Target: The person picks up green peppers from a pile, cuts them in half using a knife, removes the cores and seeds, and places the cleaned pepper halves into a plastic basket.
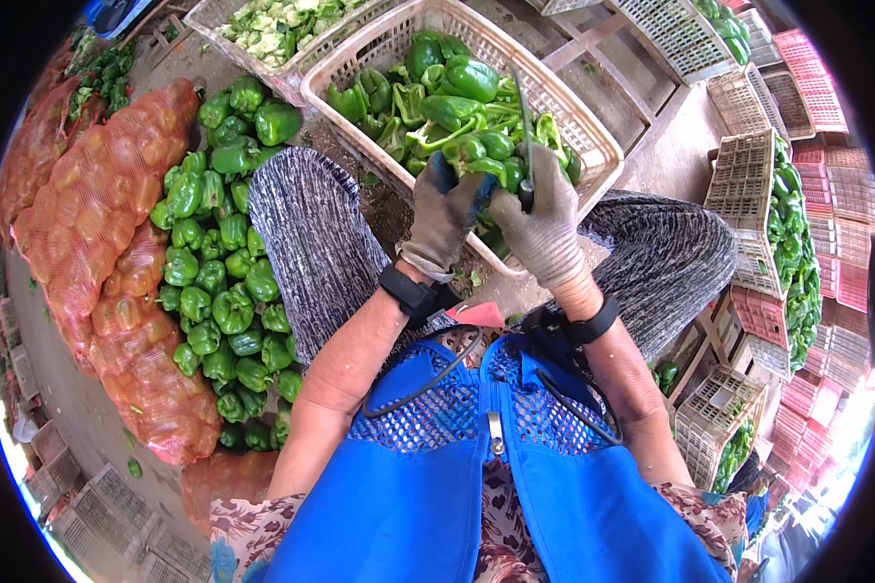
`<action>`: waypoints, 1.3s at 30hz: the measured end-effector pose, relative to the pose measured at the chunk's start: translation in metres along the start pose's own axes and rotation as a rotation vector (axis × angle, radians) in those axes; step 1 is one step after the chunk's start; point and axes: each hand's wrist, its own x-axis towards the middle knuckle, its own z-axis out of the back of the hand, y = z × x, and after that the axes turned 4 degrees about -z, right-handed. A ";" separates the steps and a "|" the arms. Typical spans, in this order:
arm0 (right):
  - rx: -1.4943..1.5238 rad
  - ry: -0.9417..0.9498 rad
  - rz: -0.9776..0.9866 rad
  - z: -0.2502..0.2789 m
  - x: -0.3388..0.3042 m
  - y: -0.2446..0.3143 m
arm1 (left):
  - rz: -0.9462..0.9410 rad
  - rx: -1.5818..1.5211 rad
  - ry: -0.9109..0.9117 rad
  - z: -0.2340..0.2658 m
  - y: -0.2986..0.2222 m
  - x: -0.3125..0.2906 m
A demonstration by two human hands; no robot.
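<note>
Both my hands wear grey knit gloves and work over the near edge of a plastic crate (355, 146) between my knees. My right hand (544, 209) is closed around a knife (525, 112), its long thin blade pointing away from me. Blue coating shows on the glove of my left hand (442, 216), whose fingers curl around a green bell pepper (488, 169) beside the knife handle. Whole peppers and cut pieces (452, 112) fill the crate. The underside of the held pepper is hidden by my fingers.
A pile of whole green peppers (231, 311) lies left of my knee, next to orange mesh sacks (117, 204). Another crate (238, 58) with pale green scraps stands at the far left. Crates of peppers (749, 204) are stacked at right, near a wooden frame (603, 58).
</note>
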 end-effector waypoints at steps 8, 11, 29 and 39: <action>0.514 0.372 -0.686 0.023 0.023 -0.017 | 0.009 0.250 0.019 0.019 0.030 -0.010; 0.408 0.359 -0.621 0.025 0.018 -0.012 | -0.050 0.278 0.054 0.022 0.035 -0.009; 0.348 0.215 -0.496 0.029 -0.016 -0.020 | -0.314 0.546 0.179 0.014 0.030 -0.006; 0.572 0.593 -0.744 0.087 0.016 -0.042 | -0.209 0.393 0.393 0.013 0.041 -0.014</action>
